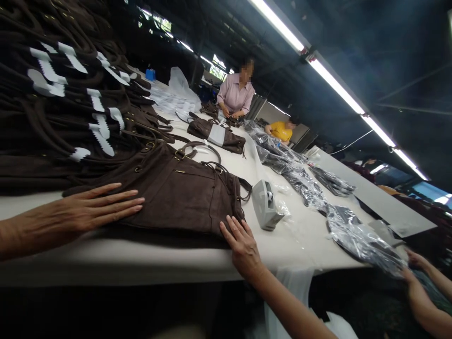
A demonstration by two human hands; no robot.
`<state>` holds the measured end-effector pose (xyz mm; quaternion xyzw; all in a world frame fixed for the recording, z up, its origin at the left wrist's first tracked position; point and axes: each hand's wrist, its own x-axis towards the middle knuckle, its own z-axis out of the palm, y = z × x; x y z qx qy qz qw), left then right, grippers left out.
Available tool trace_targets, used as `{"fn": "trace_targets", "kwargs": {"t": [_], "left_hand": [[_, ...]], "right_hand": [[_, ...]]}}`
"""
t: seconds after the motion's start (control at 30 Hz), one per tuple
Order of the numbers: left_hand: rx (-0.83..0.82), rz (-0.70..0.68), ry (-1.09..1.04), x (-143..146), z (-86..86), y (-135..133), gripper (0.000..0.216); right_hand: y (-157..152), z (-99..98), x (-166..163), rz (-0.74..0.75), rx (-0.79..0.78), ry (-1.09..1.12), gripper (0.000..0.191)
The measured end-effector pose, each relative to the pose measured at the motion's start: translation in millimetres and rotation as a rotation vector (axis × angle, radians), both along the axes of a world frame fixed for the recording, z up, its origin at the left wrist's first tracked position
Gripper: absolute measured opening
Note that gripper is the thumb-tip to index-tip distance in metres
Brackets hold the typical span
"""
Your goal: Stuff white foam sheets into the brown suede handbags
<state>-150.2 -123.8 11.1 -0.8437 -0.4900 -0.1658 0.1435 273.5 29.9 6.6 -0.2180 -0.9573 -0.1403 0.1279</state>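
A dark brown suede handbag (183,188) with metal rings and straps lies flat on the white table (141,259) in front of me. My left hand (95,207) rests flat on the bag's left end, fingers stretched out. My right hand (242,242) lies open at the bag's near right corner, fingertips touching its edge. Neither hand holds anything.
A tall stack of brown bags with white tags (63,108) fills the left. A grey tape dispenser (265,205) stands right of the bag. Bags in clear plastic (356,235) lie along the right, where another person's hands (416,263) reach in. Two people work at the far end.
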Motion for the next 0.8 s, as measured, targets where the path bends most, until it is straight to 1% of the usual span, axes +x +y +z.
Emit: {"fn": "trace_targets", "kwargs": {"t": [0.1, 0.17, 0.27, 0.37, 0.43, 0.5, 0.6, 0.67, 0.73, 0.8], "left_hand": [[0.001, 0.049, 0.073, 15, -2.8, -14, 0.067], [0.023, 0.072, 0.135, 25, -0.9, -17, 0.066], [0.091, 0.060, 0.202, 39, 4.8, -10, 0.057], [0.136, 0.086, 0.211, 45, 4.4, 4, 0.048], [0.131, 0.151, 0.237, 43, -0.4, 13, 0.050], [0.120, 0.199, 0.276, 33, -4.6, 21, 0.055], [0.125, 0.187, 0.251, 15, -2.9, 26, 0.062], [0.144, 0.170, 0.183, 10, 1.6, 23, 0.061], [0.153, 0.161, 0.142, 13, 4.8, 18, 0.059], [0.141, 0.157, 0.123, 20, 5.2, 13, 0.056]], "right_hand": [[-8, 3.4, -7, -0.019, -0.052, -0.003, 0.080], [-10, 2.9, -13, -0.039, -0.049, 0.035, 0.079], [-5, 2.1, -19, -0.031, -0.041, 0.027, 0.072], [1, 4.8, -18, 0.029, -0.044, -0.097, 0.070], [6, 9.0, -16, 0.041, -0.006, -0.149, 0.067], [14, 16.0, -13, 0.051, 0.059, -0.138, 0.061], [37, 32.2, -9, 0.151, 0.112, -0.021, 0.052], [55, 39.8, -6, 0.215, 0.097, 0.082, 0.050], [69, 37.1, -4, 0.252, 0.037, 0.150, 0.050], [77, 23.8, -3, 0.275, -0.057, 0.184, 0.053]]}}
